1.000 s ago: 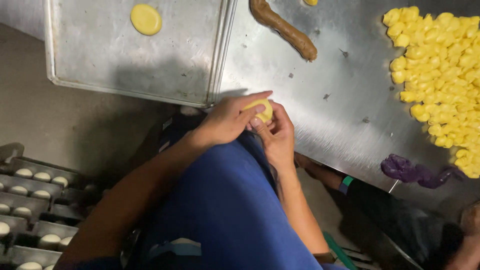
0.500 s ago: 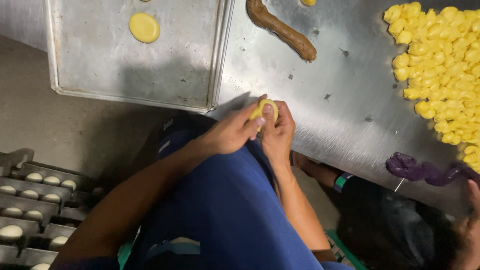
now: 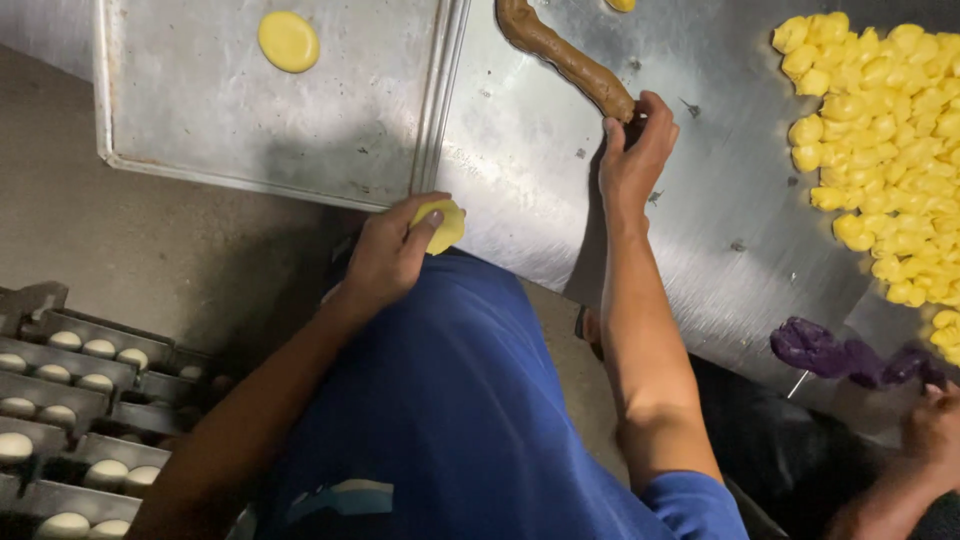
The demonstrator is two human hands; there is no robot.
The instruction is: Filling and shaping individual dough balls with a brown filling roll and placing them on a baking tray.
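Left hand (image 3: pixel 385 255) curled around a small flat piece of yellow dough (image 3: pixel 443 226), thumb pressed on top, held just off the edge of the shiny metal surface (image 3: pixel 560 190). Right hand (image 3: pixel 635 150) stretched out over the surface, fingertips pinching the near end of a long brown roll of filling (image 3: pixel 565 55). Roll touching those fingers, well apart from the dough in the other hand.

Looks like an early bit of the work. One round yellow disc (image 3: pixel 288 41) done and lying alone on the metal tray (image 3: pixel 200 140), with lots of bare tray around it. A big pile of yellow dough lumps (image 3: pixel 880 130) on the right side of the surface, so plenty left to shape. Dough in the left hand flat and open, with no brown filling in it yet, as far as can be seen.

Some purple dough (image 3: pixel 840 355) near the surface's lower right edge, close to another person's hand (image 3: pixel 935 425). Rows of pale round pieces in a dark rack (image 3: pixel 70 400) down at the lower left, below the tray. Blue clothing (image 3: pixel 450 400) filling the middle of the view, between the two arms.
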